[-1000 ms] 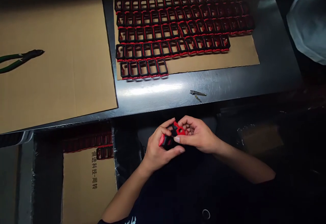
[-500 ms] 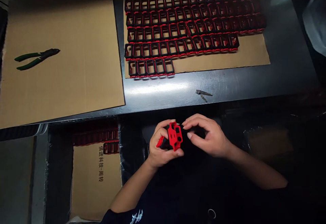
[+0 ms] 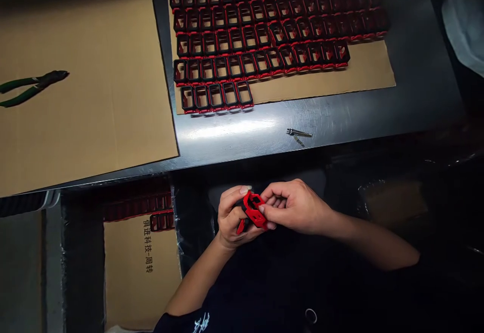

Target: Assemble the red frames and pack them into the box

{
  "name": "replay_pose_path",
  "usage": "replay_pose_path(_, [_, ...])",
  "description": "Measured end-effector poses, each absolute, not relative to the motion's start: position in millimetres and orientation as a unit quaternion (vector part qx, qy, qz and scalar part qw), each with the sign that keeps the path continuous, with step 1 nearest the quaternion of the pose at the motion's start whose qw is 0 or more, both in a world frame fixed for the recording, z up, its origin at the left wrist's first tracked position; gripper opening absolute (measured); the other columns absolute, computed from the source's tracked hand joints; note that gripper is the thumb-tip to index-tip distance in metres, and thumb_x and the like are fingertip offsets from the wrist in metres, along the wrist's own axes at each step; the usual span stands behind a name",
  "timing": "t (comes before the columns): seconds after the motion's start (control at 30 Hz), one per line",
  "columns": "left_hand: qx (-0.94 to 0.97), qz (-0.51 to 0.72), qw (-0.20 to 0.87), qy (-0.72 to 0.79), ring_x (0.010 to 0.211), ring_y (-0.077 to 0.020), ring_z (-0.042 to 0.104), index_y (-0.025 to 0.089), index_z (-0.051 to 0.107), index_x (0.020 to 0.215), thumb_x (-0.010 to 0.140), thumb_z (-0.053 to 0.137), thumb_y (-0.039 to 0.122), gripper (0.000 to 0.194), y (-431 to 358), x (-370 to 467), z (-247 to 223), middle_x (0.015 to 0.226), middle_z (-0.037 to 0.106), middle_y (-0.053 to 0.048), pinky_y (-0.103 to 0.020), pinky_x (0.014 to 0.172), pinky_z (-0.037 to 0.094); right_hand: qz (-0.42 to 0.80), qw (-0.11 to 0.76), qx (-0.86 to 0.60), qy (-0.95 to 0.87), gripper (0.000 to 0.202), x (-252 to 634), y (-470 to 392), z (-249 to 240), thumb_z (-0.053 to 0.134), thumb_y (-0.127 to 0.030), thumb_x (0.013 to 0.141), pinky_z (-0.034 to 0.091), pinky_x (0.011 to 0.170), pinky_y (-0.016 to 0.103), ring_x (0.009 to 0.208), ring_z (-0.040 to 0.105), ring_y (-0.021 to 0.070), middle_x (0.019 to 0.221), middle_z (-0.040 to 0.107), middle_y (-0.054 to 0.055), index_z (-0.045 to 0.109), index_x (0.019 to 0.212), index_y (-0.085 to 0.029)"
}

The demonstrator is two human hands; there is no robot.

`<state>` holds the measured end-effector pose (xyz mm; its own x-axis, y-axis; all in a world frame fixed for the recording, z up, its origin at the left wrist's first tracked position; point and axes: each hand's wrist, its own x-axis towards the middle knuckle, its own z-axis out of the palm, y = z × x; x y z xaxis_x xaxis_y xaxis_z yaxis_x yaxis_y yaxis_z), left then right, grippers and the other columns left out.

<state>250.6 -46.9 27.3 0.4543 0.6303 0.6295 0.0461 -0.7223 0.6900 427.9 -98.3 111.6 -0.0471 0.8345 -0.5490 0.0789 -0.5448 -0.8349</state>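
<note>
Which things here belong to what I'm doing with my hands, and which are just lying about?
Likely in the job:
Red-and-black part, in your left hand, right fingers on it
Similar frames in rows on cardboard

Seemingly just lying about:
Green-handled pliers, untouched
Small metal tool near the table edge, untouched

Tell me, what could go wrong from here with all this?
The red and black piece is held on the wearer's side of the metal table, so if the left hand and right hand slip, it might fall. The small metal tool lies by the table's near edge and could get knocked off.
</note>
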Motion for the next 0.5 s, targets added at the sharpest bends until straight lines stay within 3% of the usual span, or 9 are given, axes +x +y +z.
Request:
replay_pose_path(0.2, [0.761,0.433,0.421,0.237,0.111,-0.0275,0.069,0.019,0.063,0.081,0.077,0.084,0.042,0.031,-49,248,27,0.127,0.061,-0.01,-0.043,0.091,0.062,0.57,0.277,-0.666,-0.393,0.01,431,-94,112,0.064,-0.018,0.078,0.051,0.056,0.023,0.06,0.072,0.0157,0.065,0.075,0.0,0.074,0.078,-0.018])
replay_pose_path(0.33, [0.706,0.428,0.492,0.277,0.109,-0.0295,0.073,0.017,0.063,0.08,0.079,0.083,0.043,0.032,-51,245,25,0.135,0.061,-0.013,-0.046,0.091,0.062,0.649,0.322,-0.603,-0.334,0.024,437,-94,108,0.057,-0.028,0.087,0.055,0.064,0.026,0.067,0.071,0.0158,0.074,0.077,0.003,0.078,0.088,-0.017])
replay_pose_path(0.5, [0.686,0.434,0.517,0.271,0.109,-0.0305,0.074,0.017,0.064,0.081,0.077,0.085,0.041,0.031,-52,248,23,0.138,0.062,-0.014,-0.047,0.092,0.063,0.67,0.343,-0.587,-0.298,0.021,438,-98,105,0.062,-0.027,0.083,0.056,0.069,0.029,0.07,0.071,0.0162,0.077,0.076,0.004,0.077,0.091,-0.016])
